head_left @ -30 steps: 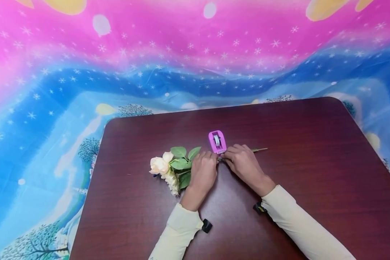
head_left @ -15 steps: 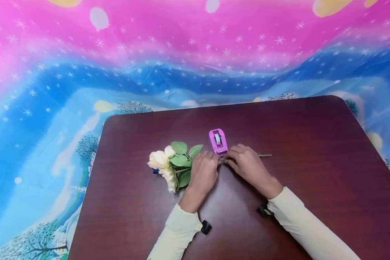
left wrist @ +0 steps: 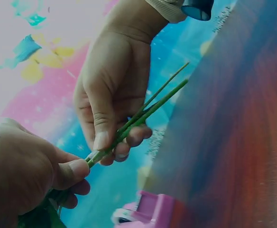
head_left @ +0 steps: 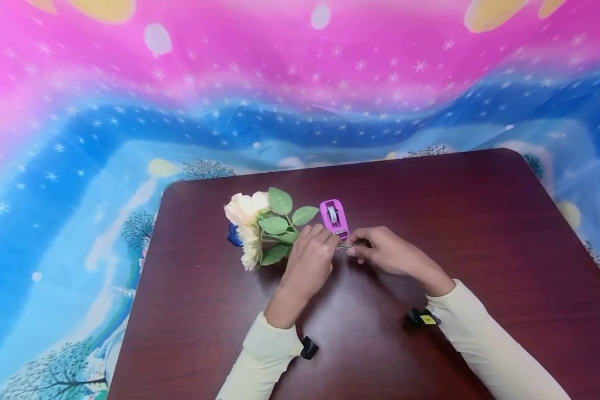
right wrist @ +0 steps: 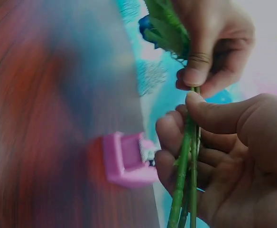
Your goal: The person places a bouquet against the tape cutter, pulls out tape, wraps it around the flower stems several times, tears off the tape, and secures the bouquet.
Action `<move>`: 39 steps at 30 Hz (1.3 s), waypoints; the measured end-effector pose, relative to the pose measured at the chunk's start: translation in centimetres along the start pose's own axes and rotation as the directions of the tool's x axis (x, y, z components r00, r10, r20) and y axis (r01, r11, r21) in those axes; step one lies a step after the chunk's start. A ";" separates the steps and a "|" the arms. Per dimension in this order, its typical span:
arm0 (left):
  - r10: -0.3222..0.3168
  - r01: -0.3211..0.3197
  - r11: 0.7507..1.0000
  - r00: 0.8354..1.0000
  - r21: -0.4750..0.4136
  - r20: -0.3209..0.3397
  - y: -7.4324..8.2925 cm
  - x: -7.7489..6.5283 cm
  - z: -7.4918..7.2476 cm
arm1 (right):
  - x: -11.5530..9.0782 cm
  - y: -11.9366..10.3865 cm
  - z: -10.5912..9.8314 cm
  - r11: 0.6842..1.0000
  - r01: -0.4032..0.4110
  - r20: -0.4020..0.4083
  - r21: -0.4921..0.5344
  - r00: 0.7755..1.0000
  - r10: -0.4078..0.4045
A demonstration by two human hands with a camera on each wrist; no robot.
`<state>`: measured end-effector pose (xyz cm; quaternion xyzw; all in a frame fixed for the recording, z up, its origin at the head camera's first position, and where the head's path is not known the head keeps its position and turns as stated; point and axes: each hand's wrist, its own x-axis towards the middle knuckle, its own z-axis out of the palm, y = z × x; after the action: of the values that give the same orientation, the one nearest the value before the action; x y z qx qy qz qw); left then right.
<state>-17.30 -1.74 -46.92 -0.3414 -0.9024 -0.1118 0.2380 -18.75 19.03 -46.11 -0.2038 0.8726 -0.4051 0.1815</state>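
My left hand (head_left: 310, 255) grips a small bunch of flowers by the stems, just below the leaves (head_left: 274, 224). The bunch has pale cream blooms (head_left: 242, 208) and a dark blue flower (head_left: 234, 235), pointing left. My right hand (head_left: 390, 250) pinches the green stems (right wrist: 179, 199) between thumb and fingers, right beside the left fingertips. In the left wrist view, a shiny clear strip (left wrist: 95, 155) shows on the stems between the two hands. The bare stem ends run out past my right fingers. A pink tape dispenser (head_left: 334, 218) stands just beyond the hands.
The dark red-brown table (head_left: 455, 200) has rounded far corners. Behind it hangs a pink and blue cloth (head_left: 280, 66) printed with snowflakes and trees. Black wrist cameras (head_left: 420, 318) sit at both cream sleeves.
The flower heads have swung up and away, bringing the blue flower more into sight. My right hand has turned over and shifted right, its thumb and fingers now seen pinching the stems.
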 end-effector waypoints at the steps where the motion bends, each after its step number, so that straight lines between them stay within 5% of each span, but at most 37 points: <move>1: 0.006 -0.006 1.000 1.000 -0.007 -0.003 0.0 0.1 -0.3 | 0.0 -0.1 -0.3 0.999 -0.005 0.037 0.053 0.999 0.003; 8: 0.028 -0.030 0.998 0.999 -0.059 -0.033 0.0 0.5 -1.9 | -0.3 -0.9 -1.3 0.921 -0.129 0.196 0.367 0.979 0.058; 16: 0.068 -0.070 0.997 0.997 -0.044 -0.044 0.0 0.7 -2.8 | -0.9 -1.1 -1.0 0.804 -0.173 0.271 0.568 0.962 0.016; 21: 0.087 -0.091 0.996 0.980 -0.014 -0.178 0.2 0.6 -3.2 | -1.0 -1.0 -0.2 0.716 -0.186 0.269 0.673 0.963 -0.003; 23: 0.105 -0.115 0.993 0.942 -0.015 -0.318 0.5 0.4 -3.3 | -1.0 -1.1 0.1 0.688 -0.179 0.249 0.703 0.969 -0.001; 26: 0.086 -0.127 0.991 0.835 -0.038 -0.544 1.2 -0.1 -3.5 | -1.1 -1.1 0.6 0.653 -0.171 0.214 0.738 0.977 0.014; 28: -0.030 -0.085 0.984 0.786 -0.155 -0.617 1.9 -0.8 -3.2 | -1.1 -1.1 0.9 0.612 -0.163 0.204 0.774 0.979 0.003; 29: -0.136 -0.030 0.965 0.790 -0.261 -0.597 2.3 -1.1 -3.1 | -1.2 -1.1 1.1 0.582 -0.157 0.205 0.798 0.979 -0.017; 30: -0.274 0.049 0.916 0.802 -0.399 -0.531 2.7 -1.5 -2.9 | -1.2 -1.1 1.3 0.545 -0.150 0.213 0.825 0.976 -0.054; 31: -0.421 0.146 0.824 0.805 -0.547 -0.419 3.0 -1.8 -2.7 | -1.2 -1.0 1.6 0.499 -0.147 0.223 0.854 0.970 -0.095; 33: -0.637 0.328 0.548 0.760 -0.770 -0.129 3.5 -2.3 -2.2 | -1.3 -1.1 2.3 0.424 -0.144 0.242 0.894 0.952 -0.188; 35: -0.703 0.395 0.258 0.703 -0.882 0.109 3.7 -2.5 -2.1 | -1.4 -1.2 3.2 0.375 -0.153 0.262 0.914 0.929 -0.261; 36: -0.705 0.383 0.156 0.689 -0.911 0.169 3.8 -2.5 -2.1 | -1.4 -1.2 3.6 0.365 -0.158 0.271 0.918 0.921 -0.281; 37: -0.698 0.353 0.092 0.690 -0.931 0.193 3.7 -2.5 -2.1 | -1.5 -1.4 4.1 0.365 -0.164 0.277 0.917 0.918 -0.285; 39: -0.681 0.283 0.035 0.709 -0.959 0.184 3.6 -2.4 -2.1 | -1.6 -1.6 5.0 0.393 -0.153 0.275 0.906 0.922 -0.274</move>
<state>-12.59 -1.19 -46.15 -0.0537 -0.6425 -0.7611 0.0710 -14.67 15.70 -47.68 -0.1768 0.4428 -0.7754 0.4140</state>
